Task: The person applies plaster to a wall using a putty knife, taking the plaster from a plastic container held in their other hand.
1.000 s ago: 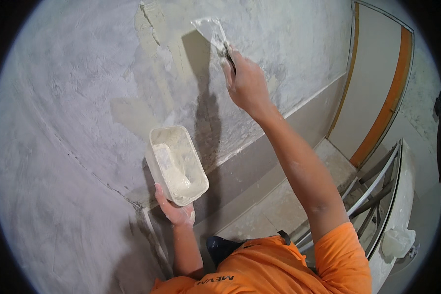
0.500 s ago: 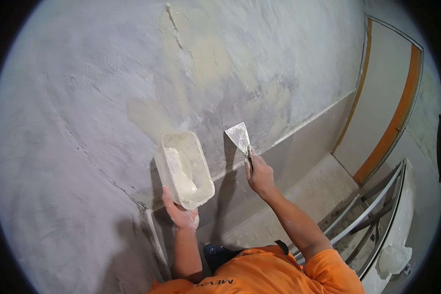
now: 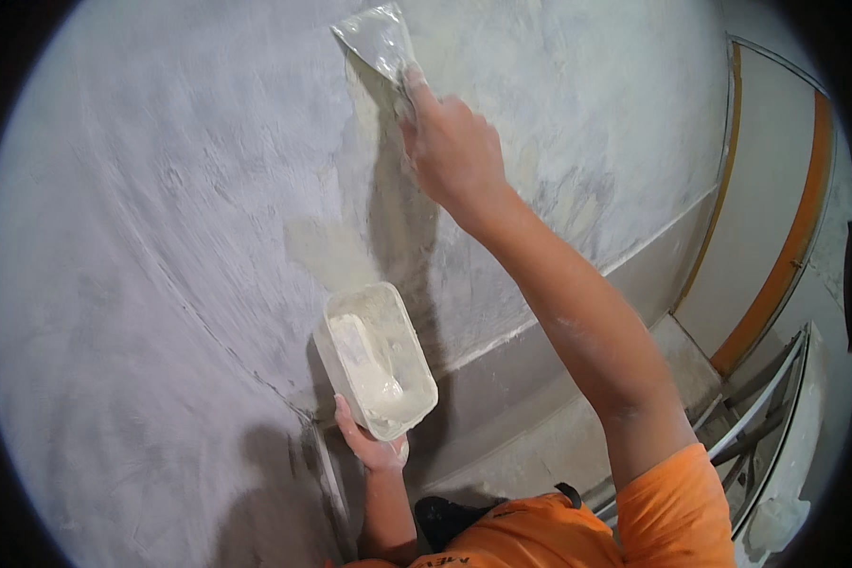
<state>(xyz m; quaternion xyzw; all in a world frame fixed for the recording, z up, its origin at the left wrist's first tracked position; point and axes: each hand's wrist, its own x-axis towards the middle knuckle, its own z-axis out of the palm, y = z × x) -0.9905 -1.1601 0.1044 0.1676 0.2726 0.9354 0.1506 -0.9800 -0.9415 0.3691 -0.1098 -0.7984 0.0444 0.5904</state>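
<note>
My left hand (image 3: 377,445) grips a whitish rectangular plastic tub (image 3: 329,355) from beneath, its thumb along the outer side. Pale putty (image 3: 369,369) lies inside, heaped toward the tub's left side. Held high against the wall, a putty knife (image 3: 381,40) with a wide, smeared metal blade is in my right hand (image 3: 452,156). The fingers are closed round its handle, which they mostly hide. The blade is at the upper part of the grey plastered wall (image 3: 189,142), over a yellowish patch; whether it touches is hard to tell.
A damp-looking pale patch (image 3: 327,251) shows on the wall above the tub. A ledge line and smooth lower panel (image 3: 511,379) run below. To the right are a door with an orange edge (image 3: 786,246) and a metal-framed structure (image 3: 776,426) with a whitish top.
My right hand has swung the putty knife up and left, from beside the tub to high on the wall. The tub sits slightly lower and farther right in view, still in my left hand.
</note>
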